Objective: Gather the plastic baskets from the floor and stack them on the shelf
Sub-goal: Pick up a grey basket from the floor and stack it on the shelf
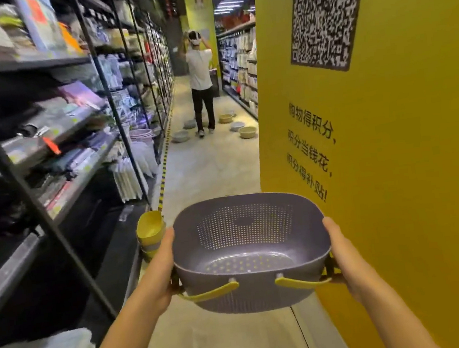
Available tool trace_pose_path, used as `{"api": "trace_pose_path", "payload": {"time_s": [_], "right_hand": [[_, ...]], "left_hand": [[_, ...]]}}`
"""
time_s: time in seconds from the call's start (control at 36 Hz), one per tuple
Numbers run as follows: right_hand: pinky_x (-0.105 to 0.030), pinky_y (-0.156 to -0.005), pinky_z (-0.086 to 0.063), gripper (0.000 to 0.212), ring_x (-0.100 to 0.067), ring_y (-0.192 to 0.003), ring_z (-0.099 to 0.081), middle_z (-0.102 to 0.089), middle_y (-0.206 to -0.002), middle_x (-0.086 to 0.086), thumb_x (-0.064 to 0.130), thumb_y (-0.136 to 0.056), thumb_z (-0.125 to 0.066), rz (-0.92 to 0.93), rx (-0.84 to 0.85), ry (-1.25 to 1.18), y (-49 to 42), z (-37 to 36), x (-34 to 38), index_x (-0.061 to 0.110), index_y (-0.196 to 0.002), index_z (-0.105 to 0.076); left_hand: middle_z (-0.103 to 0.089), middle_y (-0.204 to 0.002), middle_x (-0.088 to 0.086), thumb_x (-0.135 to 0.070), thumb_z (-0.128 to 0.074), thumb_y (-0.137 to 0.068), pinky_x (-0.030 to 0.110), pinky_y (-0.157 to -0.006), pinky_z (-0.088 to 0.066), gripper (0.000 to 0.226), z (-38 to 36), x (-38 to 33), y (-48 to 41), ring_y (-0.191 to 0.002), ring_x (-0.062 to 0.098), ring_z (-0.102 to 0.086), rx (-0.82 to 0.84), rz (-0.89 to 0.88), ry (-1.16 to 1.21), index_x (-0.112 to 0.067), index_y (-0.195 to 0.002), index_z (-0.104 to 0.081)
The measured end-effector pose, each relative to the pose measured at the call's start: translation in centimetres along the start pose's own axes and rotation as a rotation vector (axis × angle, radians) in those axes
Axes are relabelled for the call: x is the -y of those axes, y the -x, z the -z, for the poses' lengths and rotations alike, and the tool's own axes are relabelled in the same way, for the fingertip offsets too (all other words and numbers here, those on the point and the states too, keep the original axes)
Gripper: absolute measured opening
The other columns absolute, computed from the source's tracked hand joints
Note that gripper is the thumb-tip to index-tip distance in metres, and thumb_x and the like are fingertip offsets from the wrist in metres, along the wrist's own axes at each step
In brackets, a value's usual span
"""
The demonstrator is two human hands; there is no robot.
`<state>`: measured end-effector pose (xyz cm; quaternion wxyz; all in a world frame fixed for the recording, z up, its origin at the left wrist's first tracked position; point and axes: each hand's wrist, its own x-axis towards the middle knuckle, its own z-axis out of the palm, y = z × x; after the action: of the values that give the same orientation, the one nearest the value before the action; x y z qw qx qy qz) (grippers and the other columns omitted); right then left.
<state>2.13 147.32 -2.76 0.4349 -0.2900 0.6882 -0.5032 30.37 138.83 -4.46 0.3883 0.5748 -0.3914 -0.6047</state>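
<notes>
I hold a grey-purple perforated plastic basket (248, 245) in front of me at waist height, with yellow handle tabs of another basket showing under its near rim. My left hand (162, 268) grips its left side and my right hand (341, 252) grips its right side. A tilted stack of yellow baskets (150, 229) sits at the edge of the low black shelf (117, 250) on my left. Far down the aisle several grey and yellow baskets lie on the floor, among them a grey one (180, 136) and a yellow one (247, 132).
Black store shelving (57, 141) full of goods runs along the left. A yellow pillar (390, 157) with a QR code and printed text stands close on the right. A person (200, 80) stands in the aisle ahead among the floor baskets. More shelves line the far right.
</notes>
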Motion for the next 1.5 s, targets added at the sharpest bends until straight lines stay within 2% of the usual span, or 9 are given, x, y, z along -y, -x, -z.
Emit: {"api": "trace_pose_path", "payload": {"time_s": [0.11,0.31,0.5,0.64,0.83,1.03,1.17,1.33,1.5], "right_hand": [[-0.042,-0.087,-0.051,0.039,-0.004,-0.087,-0.058,-0.063,-0.091,0.022,0.057,-0.104,-0.027,-0.004,0.071,0.007,-5.8,-1.9,1.7,0.043,-0.091,-0.061],[-0.039,-0.077,-0.048,0.032,-0.006,-0.082,-0.054,-0.058,-0.089,0.020,0.060,-0.102,-0.026,0.011,0.117,0.054,-15.7,-7.4,5.4,0.047,-0.089,-0.052],[-0.041,-0.080,-0.049,0.034,-0.007,-0.083,-0.055,-0.059,-0.089,0.018,0.064,-0.100,-0.026,0.017,0.105,0.051,-25.1,-13.4,9.5,0.047,-0.090,-0.054],[-0.042,-0.083,-0.051,0.036,-0.009,-0.083,-0.057,-0.060,-0.089,0.016,0.064,-0.100,-0.028,0.002,0.096,0.043,-31.2,-17.2,12.3,0.044,-0.090,-0.056],[-0.037,-0.075,-0.053,0.038,-0.009,-0.087,-0.059,-0.064,-0.094,0.017,0.065,-0.100,-0.026,0.023,0.135,0.072,-38.6,-21.1,15.7,0.046,-0.094,-0.058],[-0.043,-0.084,-0.056,0.039,-0.015,-0.097,-0.061,-0.066,-0.103,0.014,0.067,-0.098,-0.027,0.039,0.179,0.092,-48.8,-24.8,18.5,0.046,-0.096,-0.060],[-0.036,-0.072,-0.051,0.036,-0.007,-0.084,-0.055,-0.062,-0.092,0.019,0.065,-0.099,-0.027,0.062,0.232,0.088,-57.1,-27.7,20.9,0.047,-0.092,-0.058],[-0.032,-0.062,-0.050,0.045,-0.010,-0.084,-0.057,-0.063,-0.090,0.017,0.067,-0.098,-0.027,0.023,0.328,0.134,-67.5,-32.1,24.5,0.039,-0.093,-0.062],[-0.032,-0.065,-0.054,0.048,-0.013,-0.090,-0.064,-0.069,-0.096,0.016,0.062,-0.101,-0.026,0.029,0.436,0.167,-75.5,-37.1,26.7,0.037,-0.103,-0.066]], "left_hand": [[-0.067,-0.117,-0.015,-0.074,-0.038,-0.093,0.049,-0.099,-0.046,0.042,-0.3,-1.8,-4.4,-0.118,0.020,-0.057,-0.059,0.021,0.028,-0.047,-0.110,-0.065],[-0.071,-0.125,-0.007,-0.086,-0.039,-0.083,0.054,-0.105,-0.048,0.067,1.5,-4.6,-15.6,-0.120,0.025,-0.061,-0.079,0.032,0.070,-0.041,-0.124,-0.067],[-0.071,-0.125,-0.007,-0.082,-0.041,-0.086,0.053,-0.109,-0.045,0.062,2.5,-10.0,-25.8,-0.120,0.024,-0.062,-0.058,0.015,0.099,-0.040,-0.124,-0.067],[-0.074,-0.121,-0.007,-0.091,-0.055,-0.066,0.050,-0.104,-0.050,0.076,3.4,-13.4,-32.4,-0.117,0.024,-0.066,-0.046,-0.035,0.113,-0.040,-0.121,-0.071],[-0.078,-0.110,-0.003,-0.062,-0.046,-0.097,0.032,-0.068,-0.056,0.049,2.5,-17.4,-39.8,-0.098,0.020,-0.074,-0.091,-0.057,0.172,-0.028,-0.121,-0.071],[-0.077,-0.109,0.000,-0.060,-0.040,-0.101,0.035,-0.073,-0.054,0.051,1.2,-20.2,-48.5,-0.101,0.021,-0.071,-0.142,-0.038,0.239,-0.025,-0.124,-0.069],[-0.076,-0.115,0.000,-0.064,-0.042,-0.099,0.035,-0.078,-0.056,0.053,0.3,-22.6,-55.1,-0.101,0.020,-0.074,-0.155,-0.047,0.267,-0.026,-0.122,-0.071],[-0.079,-0.100,-0.003,-0.063,-0.038,-0.099,0.031,-0.063,-0.057,0.051,-0.7,-26.0,-62.3,-0.082,0.016,-0.077,-0.267,-0.070,0.261,-0.027,-0.116,-0.071],[-0.079,-0.102,-0.002,-0.061,-0.036,-0.101,0.033,-0.070,-0.054,0.053,-0.1,-28.1,-68.3,-0.092,0.017,-0.073,-0.397,-0.068,0.303,-0.026,-0.119,-0.071]]}}
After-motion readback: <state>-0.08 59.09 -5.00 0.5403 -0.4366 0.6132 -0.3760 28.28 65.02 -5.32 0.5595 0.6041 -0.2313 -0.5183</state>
